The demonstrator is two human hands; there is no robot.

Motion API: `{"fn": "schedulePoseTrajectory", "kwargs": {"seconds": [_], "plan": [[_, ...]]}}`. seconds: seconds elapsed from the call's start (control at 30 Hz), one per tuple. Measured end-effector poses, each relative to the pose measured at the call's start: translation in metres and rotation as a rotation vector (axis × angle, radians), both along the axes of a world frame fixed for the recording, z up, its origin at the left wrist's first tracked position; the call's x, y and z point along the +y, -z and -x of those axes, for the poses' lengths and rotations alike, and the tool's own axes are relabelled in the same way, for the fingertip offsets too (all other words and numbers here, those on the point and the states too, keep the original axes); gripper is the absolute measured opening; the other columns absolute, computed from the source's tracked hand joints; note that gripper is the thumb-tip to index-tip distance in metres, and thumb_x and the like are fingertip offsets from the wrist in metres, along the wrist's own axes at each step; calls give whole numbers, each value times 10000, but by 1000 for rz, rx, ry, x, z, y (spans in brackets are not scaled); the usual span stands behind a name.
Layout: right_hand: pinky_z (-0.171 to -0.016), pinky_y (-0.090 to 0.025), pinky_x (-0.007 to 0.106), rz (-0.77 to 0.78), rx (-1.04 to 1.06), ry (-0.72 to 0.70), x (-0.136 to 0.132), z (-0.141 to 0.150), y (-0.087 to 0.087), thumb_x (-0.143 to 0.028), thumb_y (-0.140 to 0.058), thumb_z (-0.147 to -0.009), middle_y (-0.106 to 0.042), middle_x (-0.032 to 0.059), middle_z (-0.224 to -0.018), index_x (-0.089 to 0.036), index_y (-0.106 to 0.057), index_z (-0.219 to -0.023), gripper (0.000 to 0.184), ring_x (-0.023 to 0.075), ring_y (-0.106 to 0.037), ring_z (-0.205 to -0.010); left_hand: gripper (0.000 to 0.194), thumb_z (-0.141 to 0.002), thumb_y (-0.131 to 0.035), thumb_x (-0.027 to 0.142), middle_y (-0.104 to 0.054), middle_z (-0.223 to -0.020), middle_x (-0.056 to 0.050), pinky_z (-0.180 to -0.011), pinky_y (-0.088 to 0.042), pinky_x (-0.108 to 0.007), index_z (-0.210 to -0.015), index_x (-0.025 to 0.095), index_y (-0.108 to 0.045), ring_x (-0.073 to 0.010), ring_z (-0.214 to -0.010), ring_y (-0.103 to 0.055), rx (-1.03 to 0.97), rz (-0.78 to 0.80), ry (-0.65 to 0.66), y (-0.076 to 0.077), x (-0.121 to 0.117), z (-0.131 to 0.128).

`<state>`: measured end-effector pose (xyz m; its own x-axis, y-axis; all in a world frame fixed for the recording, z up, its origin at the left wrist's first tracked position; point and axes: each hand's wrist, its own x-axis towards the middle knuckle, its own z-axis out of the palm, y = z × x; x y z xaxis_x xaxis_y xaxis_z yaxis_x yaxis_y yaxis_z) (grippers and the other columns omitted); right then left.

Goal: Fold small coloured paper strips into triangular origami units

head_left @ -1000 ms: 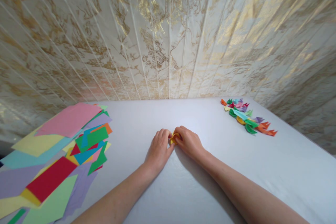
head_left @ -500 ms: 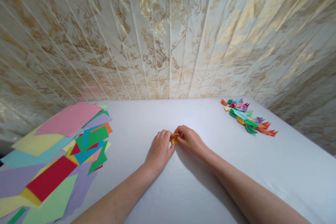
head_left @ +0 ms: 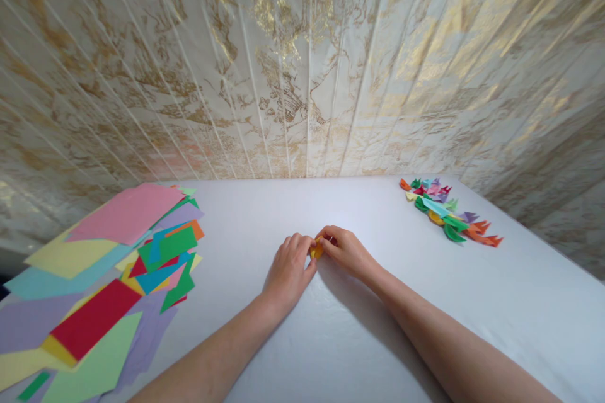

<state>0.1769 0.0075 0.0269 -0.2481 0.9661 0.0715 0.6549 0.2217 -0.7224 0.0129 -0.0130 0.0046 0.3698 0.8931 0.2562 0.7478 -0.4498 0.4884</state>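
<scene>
A small folded piece of yellow-orange paper [head_left: 317, 249] is pinched between my two hands over the middle of the white table. My left hand [head_left: 292, 266] grips its left side, with the thumb below and the index finger above. From the right, my right hand [head_left: 344, 247] holds the other side between thumb and fingertips. Fingers cover much of the paper, so its full folded shape is hidden.
Coloured paper sheets and cut pieces, among them a pink sheet [head_left: 127, 211] and a red rectangle [head_left: 97, 318], overlap on the left of the table [head_left: 283, 365]. Several small folded paper figures [head_left: 437, 208] lie at the back right. A gold-patterned curtain [head_left: 293, 75] hangs behind.
My fingers have shifted slightly around the yellow-orange paper, and less of it shows its earlier shape. The whole view has moved a little; both hands keep their hold.
</scene>
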Motion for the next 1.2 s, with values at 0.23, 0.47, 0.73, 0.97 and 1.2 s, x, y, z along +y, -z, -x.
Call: {"fn": "schedulePoseTrajectory", "kwargs": {"seconds": [0.23, 0.47, 0.73, 0.97, 1.2], "plan": [[-654, -396, 229, -36, -41, 2, 1, -1, 1, -200, -481, -871, -673, 21, -795, -183, -677, -812, 205, 135, -573, -711, 236, -841, -552, 125, -559, -1019, -29, -880, -453, -372, -1040, 251, -535, -214, -999, -524, -9, 2, -2, 0, 0, 0], [-652, -399, 230, -35, -61, 9, 1, 0, 2, -240, -514, -869, -656, 15, -813, -189, -666, -801, 173, 129, -558, -699, 242, -846, -548, 131, -561, -1024, -31, -883, -456, -374, -1055, 253, -534, -217, -999, -523, -5, 4, -14, -1, 0, 0], [-672, -400, 240, -51, -5, 14, 1, 0, 3, -250, -502, -880, -668, 21, -818, -191, -694, -838, 206, 136, -565, -717, 253, -827, -565, 116, -558, -1019, -33, -881, -452, -374, -1042, 248, -545, -218, -999, -523, -9, 17, -7, -1, 0, 0], [-664, -396, 234, -64, 57, 55, 2, 1, 7, -220, -501, -869, -669, 13, -807, -188, -684, -811, 194, 130, -575, -706, 214, -831, -583, 128, -569, -1019, -33, -886, -452, -372, -1016, 232, -557, -213, -993, -528, -31, 1, 1, 2, 0, 0], [-655, -386, 236, -76, 20, 34, 3, 1, 9, -177, -528, -842, -655, 9, -795, -189, -684, -814, 159, 126, -565, -696, 206, -839, -609, 173, -569, -1027, -37, -903, -455, -381, -1036, 222, -574, -215, -1005, -526, -3, 19, -5, 1, -1, 0]]}}
